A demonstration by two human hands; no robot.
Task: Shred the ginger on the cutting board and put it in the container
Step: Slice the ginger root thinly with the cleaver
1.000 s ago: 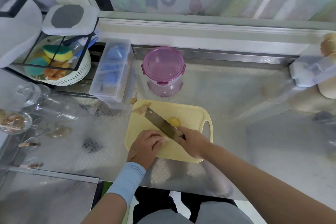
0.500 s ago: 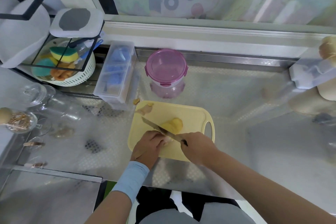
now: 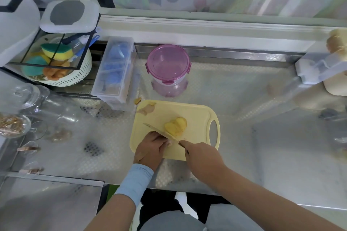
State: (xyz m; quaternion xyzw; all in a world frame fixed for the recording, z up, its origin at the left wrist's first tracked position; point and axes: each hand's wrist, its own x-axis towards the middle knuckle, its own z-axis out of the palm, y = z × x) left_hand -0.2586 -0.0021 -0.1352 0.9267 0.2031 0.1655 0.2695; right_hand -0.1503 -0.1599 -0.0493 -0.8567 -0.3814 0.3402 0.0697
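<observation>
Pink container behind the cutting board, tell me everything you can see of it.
The pink container is round, of see-through plastic, with a pink-rimmed clear lid closed by side latches. It stands upright on the metal counter, beyond the cutting board and apart from it, right of a clear storage box. Nothing else touches it, and it looks empty.
</observation>
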